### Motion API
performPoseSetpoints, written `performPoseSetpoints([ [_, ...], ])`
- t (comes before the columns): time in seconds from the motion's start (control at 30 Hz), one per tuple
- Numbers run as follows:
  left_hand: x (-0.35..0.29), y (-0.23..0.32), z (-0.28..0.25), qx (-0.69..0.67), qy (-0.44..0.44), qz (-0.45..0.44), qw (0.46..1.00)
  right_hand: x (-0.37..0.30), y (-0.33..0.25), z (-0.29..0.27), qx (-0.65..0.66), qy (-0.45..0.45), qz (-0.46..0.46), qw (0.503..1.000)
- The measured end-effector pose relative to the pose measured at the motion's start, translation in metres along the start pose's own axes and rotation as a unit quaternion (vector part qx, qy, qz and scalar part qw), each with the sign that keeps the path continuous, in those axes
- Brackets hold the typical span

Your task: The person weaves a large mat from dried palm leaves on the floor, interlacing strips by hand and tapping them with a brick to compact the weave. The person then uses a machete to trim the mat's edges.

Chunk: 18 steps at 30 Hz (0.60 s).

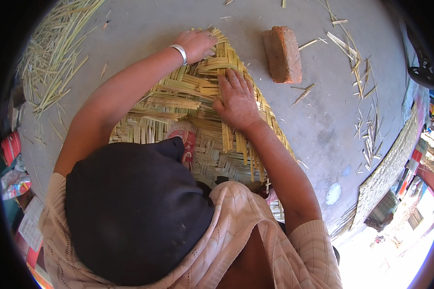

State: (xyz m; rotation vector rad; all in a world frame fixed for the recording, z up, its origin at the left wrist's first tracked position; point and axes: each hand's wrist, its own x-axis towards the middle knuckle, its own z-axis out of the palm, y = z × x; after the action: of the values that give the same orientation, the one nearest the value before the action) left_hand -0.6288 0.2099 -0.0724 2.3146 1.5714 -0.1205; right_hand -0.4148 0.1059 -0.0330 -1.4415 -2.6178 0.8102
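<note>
A large yellow-green mat of woven straw strips (178, 86) lies in front of me, narrowing to a corner at its far end. At that corner my left hand (197, 46), with a silver bangle on its wrist, has its fingers bent and closed on the woven strips. Nearer and to the right, my right hand (237, 98) rests on the weave with its fingers stretched out. Loose strip ends stick out along the mat's middle and right side. A foot in a red patterned covering (187, 139) is on the mat, partly hidden by dark cloth (135, 212).
A red brick (282, 55) sits on the grey floor (318, 125) right of the mat's corner. A heap of loose straw (58, 58) lies at far left. Straw scraps (369, 130) are scattered on the right, near another woven mat (390, 168) and bright clutter.
</note>
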Motion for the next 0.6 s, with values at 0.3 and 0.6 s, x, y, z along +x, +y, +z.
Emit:
performPoseSetpoints([
  [0.3,-0.006,-0.045,-0.014,-0.278,-0.023,-0.017,0.960,0.000,0.006,-0.012,0.055,-0.005,-0.003,0.998],
  [0.6,-0.020,-0.032,-0.004,-0.149,0.029,0.001,0.988,0.000,0.010,-0.002,0.041,0.010,-0.010,0.999],
])
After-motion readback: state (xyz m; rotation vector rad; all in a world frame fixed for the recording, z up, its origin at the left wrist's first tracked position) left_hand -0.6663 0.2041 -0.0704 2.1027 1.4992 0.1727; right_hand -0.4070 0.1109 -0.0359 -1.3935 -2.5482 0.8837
